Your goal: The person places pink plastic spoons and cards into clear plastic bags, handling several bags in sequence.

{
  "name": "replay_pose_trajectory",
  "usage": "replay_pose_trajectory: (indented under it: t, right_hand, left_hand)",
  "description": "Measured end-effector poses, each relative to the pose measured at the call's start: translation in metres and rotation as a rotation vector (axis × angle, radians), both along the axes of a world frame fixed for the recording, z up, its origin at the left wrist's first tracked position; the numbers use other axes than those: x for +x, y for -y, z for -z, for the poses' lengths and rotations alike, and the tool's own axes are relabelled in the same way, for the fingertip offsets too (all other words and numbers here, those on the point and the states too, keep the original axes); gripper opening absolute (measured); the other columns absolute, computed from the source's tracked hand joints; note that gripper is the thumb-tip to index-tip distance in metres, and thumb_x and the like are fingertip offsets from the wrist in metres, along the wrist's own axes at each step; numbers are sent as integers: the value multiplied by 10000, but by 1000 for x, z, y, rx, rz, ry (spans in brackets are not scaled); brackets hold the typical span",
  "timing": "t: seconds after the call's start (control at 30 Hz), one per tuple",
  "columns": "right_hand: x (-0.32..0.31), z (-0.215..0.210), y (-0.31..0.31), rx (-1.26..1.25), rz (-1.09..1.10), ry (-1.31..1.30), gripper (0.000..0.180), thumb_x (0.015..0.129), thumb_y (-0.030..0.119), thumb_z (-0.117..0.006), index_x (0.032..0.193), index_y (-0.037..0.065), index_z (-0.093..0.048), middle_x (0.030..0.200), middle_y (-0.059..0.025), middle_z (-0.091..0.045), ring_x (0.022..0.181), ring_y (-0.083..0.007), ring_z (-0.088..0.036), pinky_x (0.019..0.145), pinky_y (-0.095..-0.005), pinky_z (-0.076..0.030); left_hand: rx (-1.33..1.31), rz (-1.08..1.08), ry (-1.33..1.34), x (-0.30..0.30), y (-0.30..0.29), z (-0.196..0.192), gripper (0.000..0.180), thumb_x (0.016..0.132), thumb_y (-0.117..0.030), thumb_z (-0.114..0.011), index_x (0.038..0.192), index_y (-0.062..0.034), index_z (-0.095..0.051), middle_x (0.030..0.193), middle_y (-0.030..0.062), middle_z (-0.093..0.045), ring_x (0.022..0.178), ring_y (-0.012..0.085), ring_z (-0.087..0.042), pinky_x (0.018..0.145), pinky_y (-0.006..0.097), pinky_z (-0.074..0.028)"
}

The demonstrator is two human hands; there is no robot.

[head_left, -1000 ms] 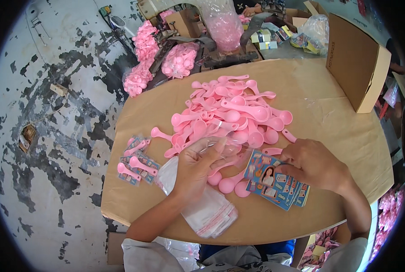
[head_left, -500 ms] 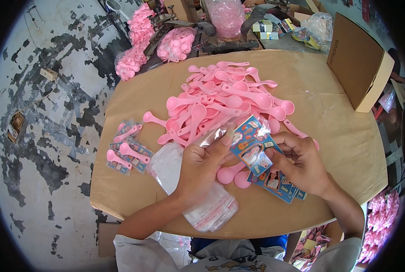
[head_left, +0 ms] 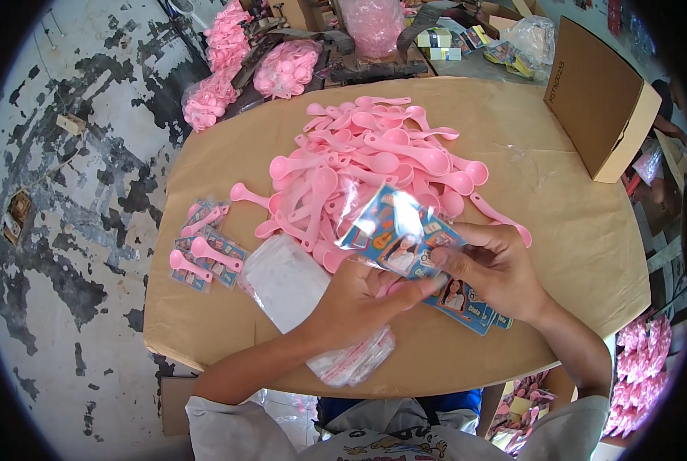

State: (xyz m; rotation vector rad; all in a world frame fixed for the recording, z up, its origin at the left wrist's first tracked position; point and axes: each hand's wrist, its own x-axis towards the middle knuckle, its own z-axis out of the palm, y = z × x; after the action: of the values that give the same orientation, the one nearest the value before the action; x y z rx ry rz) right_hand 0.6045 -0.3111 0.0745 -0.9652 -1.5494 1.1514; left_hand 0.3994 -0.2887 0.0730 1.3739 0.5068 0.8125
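Note:
A blue printed card (head_left: 399, 252) lies within a shiny clear plastic bag (head_left: 351, 234), tilted above the table between my hands. My right hand (head_left: 505, 269) pinches the card's right end, thumb on its front. Closed at the lower edge, my left hand (head_left: 370, 300) grips the bag with its thumb stretched along it. A bit of pink shows by the left fingers; I cannot tell whether it is held. Below my right hand, more blue cards (head_left: 466, 311) lie fanned. A stack of clear bags (head_left: 282, 276) rests under my left forearm. Behind my hands is a heap of pink measuring spoons (head_left: 374, 161).
On the left side of the table sit several small packs (head_left: 219, 257) with blue cards and pink spoons. An upright cardboard box (head_left: 589, 100) stands at the far right. Bulging bags of pink spoons (head_left: 288, 69) lie beyond the brown-covered table (head_left: 582, 253).
The card has gone into the clear bag. My left hand has moved from the card's upper left to its lower edge, and the card now leans more to the left.

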Motion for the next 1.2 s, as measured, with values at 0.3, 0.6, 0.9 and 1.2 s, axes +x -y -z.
replay_pose_trajectory:
  t: [0.3,0.6,0.9,1.2]
  right_hand:
    - [-13,0,3,-135,-97,-243,296,950,100,-623,1211,-39,-608,1068,-59,-616,900,-86,-633,738,-243,-546]
    - [-19,-1,6,-168,-58,-133,253,898,166,-711,1068,-11,-649,1031,-47,-629,902,-68,-602,731,-229,-488]
    - [13,2,-1,128,-113,-126,230,910,228,-689,894,0,-668,761,-40,-655,664,-127,-591,734,-287,-469]
    - [68,4,-31,406,266,1079,353,897,279,-656,1140,24,-634,920,-157,-650,868,-340,-614,796,-442,-481]
  left_hand:
    - [-239,-183,-286,-11,-3,-7,422,1036,-303,-454,1383,-66,-417,1289,79,-540,1158,145,-571,889,319,-524]
    - [-86,103,233,-8,-6,-11,507,1044,-376,-388,1432,-50,-376,1425,132,-433,1239,230,-521,1021,372,-452]
    - [-153,54,-298,-30,1,-20,478,891,-328,-710,1256,-67,-546,1198,49,-583,1111,105,-553,930,254,-479]
    - [109,-180,130,-26,-35,-5,610,760,17,-713,1306,-85,-459,1381,165,-480,1317,307,-440,1131,498,-330]
